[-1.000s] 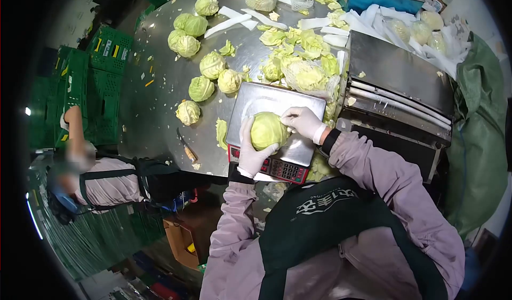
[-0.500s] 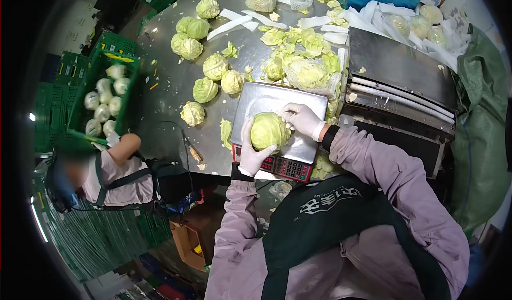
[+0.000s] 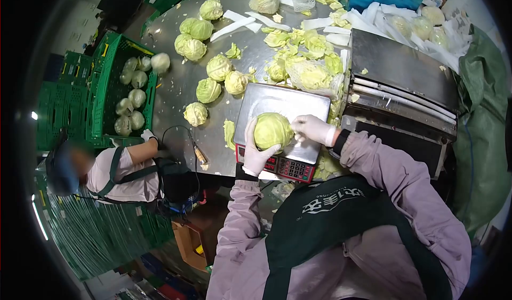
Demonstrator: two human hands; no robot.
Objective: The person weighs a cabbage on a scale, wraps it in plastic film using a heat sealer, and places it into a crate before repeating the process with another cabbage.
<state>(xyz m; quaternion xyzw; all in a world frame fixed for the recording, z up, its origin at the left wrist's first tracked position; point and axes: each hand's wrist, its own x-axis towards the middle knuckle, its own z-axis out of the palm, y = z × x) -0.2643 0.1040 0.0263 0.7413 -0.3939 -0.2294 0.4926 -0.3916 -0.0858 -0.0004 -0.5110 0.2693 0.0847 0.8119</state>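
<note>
A pale green cabbage (image 3: 273, 131) sits over the steel plate of a red weighing scale (image 3: 312, 108). My left hand (image 3: 256, 151), in a white glove, is wrapped round the cabbage's left and near side, with the thumb across its front. Just off the right side of the cabbage is my right hand (image 3: 313, 129), gloved too, with its fingertips pinched together. Whatever those fingers may hold, I cannot tell. Below the plate, the scale's keypad (image 3: 293, 168) and red digits show partly behind my left hand.
Several whole cabbages (image 3: 208, 91) stand on the steel table (image 3: 170, 108). Loose leaves (image 3: 314, 44) and a netted cabbage (image 3: 312, 76) lie behind the scale. A wrapping machine (image 3: 402, 76) is at the right. At the left, a co-worker (image 3: 128, 172) handles a green crate (image 3: 98, 102) of wrapped cabbages.
My right hand has drawn slightly right, away from the cabbage; my left keeps its grip. The co-worker's green crate has shifted right against the table, and a wrapped cabbage now shows at its edge.
</note>
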